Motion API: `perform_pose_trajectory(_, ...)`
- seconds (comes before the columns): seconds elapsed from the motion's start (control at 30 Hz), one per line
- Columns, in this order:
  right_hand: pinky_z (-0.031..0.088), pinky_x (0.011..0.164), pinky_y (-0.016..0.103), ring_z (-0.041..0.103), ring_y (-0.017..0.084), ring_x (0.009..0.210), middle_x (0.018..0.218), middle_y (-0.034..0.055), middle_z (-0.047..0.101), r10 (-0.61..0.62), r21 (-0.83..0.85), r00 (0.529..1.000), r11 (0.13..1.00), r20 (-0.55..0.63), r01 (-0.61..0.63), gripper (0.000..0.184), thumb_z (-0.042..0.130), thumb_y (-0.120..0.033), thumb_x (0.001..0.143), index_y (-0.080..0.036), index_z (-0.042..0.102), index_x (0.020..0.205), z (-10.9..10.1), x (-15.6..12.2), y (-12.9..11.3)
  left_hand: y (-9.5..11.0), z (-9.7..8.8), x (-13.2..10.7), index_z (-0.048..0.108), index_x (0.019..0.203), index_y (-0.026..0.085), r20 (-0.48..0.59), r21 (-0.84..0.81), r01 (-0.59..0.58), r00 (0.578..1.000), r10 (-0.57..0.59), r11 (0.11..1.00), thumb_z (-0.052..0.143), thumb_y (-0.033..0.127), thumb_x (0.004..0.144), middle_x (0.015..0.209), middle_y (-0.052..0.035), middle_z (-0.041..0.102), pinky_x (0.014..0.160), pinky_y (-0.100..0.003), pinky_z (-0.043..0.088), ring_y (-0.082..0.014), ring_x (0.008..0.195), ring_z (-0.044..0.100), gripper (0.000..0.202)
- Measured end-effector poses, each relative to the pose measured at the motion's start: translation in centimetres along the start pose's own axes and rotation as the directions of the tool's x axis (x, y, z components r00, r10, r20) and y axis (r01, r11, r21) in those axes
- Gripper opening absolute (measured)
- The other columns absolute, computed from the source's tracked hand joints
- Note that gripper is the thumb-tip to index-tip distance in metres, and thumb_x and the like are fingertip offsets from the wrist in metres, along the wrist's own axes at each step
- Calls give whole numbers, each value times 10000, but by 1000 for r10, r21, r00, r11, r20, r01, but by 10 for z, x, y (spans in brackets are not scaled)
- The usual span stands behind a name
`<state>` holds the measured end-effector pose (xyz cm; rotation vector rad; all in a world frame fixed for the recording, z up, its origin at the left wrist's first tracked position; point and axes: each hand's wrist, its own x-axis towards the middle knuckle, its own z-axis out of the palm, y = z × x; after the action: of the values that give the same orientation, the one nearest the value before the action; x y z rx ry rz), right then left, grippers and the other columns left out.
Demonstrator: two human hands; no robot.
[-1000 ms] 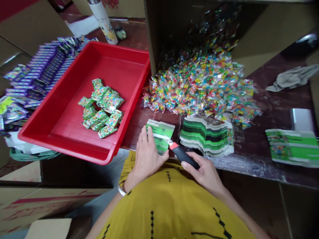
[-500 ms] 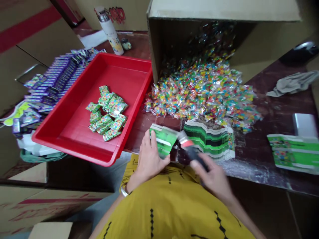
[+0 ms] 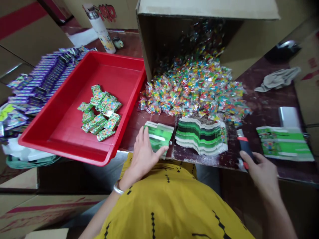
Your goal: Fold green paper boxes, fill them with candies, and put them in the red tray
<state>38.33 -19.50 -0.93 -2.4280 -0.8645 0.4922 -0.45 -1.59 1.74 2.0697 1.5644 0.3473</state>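
Observation:
My left hand [image 3: 147, 151] is on a small stack of flat green cartons [image 3: 160, 134], fingers along its left edge and thumb at its lower edge. My right hand [image 3: 261, 169] is closed round a black-and-red utility knife [image 3: 245, 146] at the table's front edge, its metal end pointing away from me. Between my hands, a fanned row of flat green cartons [image 3: 201, 136] lies on the table. Another stack of flat green cartons [image 3: 285, 144] lies just beyond the knife, to the right.
A red tray [image 3: 67, 146] holds several filled green boxes [image 3: 102, 111]. Wrapped colourful candies [image 3: 196, 89] spill from a cardboard box [image 3: 209, 10]. Purple boxes [image 3: 47, 76] are piled left. A flask [image 3: 101, 31], a cup [image 3: 118, 42], a grey cloth [image 3: 279, 79] and a silvery block [image 3: 289, 117] stand or lie around.
My right hand has moved the utility knife rightward, away from the left stack and past the fanned cartons. My left hand stays on its stack. The whole view has shifted slightly.

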Motion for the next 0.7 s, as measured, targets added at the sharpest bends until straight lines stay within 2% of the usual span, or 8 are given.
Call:
perform_pose_trajectory(0.1, 486, 669, 425, 669, 327, 749, 857, 155, 714, 15, -204, 999, 979, -50, -25, 488, 554, -583, 826, -166, 671, 1051, 11, 6, 9, -7, -6, 7, 165, 1525, 111, -25, -36, -27, 999, 26, 999, 602, 490, 835, 1523, -241, 355, 1133, -542, 347, -370, 1420, 354, 900)
perform_pose_trajectory(0.23, 500, 707, 524, 657, 405, 863, 946, 208, 704, -331, -512, 934, 831, -136, 220, 488, 569, -513, 855, -134, 674, 1145, 9, -1, -27, -10, -14, 21, 208, 1519, 92, -14, -15, 39, 999, -39, 999, 588, 442, 853, 1451, -247, 465, 1063, -525, 426, -381, 1331, 479, 843)
perform_pose_trajectory(0.33, 463, 978, 518, 589, 374, 1142, 1225, 190, 645, -717, -412, 682, 670, -144, 617, 537, 637, -367, 876, -158, 536, 1360, 22, -30, -91, -14, -21, 29, 321, 1478, 122, -19, -48, 47, 999, -48, 998, 507, 463, 912, 1419, -212, 522, 1055, -508, 429, -362, 1287, 530, 687)
perform_pose_trajectory(0.4, 400, 1095, 500, 496, 331, 1295, 1369, 131, 574, -908, -194, 406, 382, 104, 904, 600, 669, -327, 868, -214, 464, 1421, 44, -54, -140, -21, -24, 31, 426, 1415, 162, -50, -107, 70, 996, -76, 992, 437, 473, 950, 1358, -172, 587, 1025, -490, 450, -338, 1221, 585, 560)
perform_pose_trajectory(0.47, 316, 1158, 531, 325, 339, 1428, 1503, 104, 451, -926, -37, 123, 117, 357, 992, 657, 679, -363, 865, -233, 423, 1456, 71, -71, -183, -32, -23, 30, 547, 1288, 187, -82, -192, 93, 990, -111, 977, 380, 489, 971, 1202, -134, 677, 956, -459, 492, -305, 1088, 652, 468)
perform_pose_trajectory(0.5, 282, 1171, 550, 256, 352, 1458, 1547, 113, 386, -907, 17, 25, 35, 419, 999, 727, 707, -391, 839, -226, 397, 1475, 84, -75, -200, -38, -21, 29, 588, 1216, 191, -95, -248, 97, 988, -124, 964, 361, 498, 977, 1106, -118, 702, 912, -437, 514, -285, 1011, 672, 451)
perform_pose_trajectory(0.57, 215, 1187, 578, 161, 356, 1489, 1597, 120, 286, -852, 82, -117, -87, 510, 993, 844, 744, -342, 800, -230, 315, 1519, 103, -74, -225, -50, -16, 25, 620, 1116, 190, -108, -401, 96, 983, -151, 911, 360, 511, 975, 968, -93, 698, 823, -392, 548, -248, 890, 677, 437)
perform_pose_trajectory(0.7, 127, 1197, 588, 96, 350, 1502, 1618, 124, 226, -763, 116, -294, -279, 576, 953, 918, 709, -151, 755, -241, 247, 1543, 121, -50, -258, -64, -3, 20, 584, 1110, 165, -102, -691, 103, 966, -237, 716, 408, 494, 961, 894, -75, 651, 726, -344, 588, -210, 813, 674, 402)
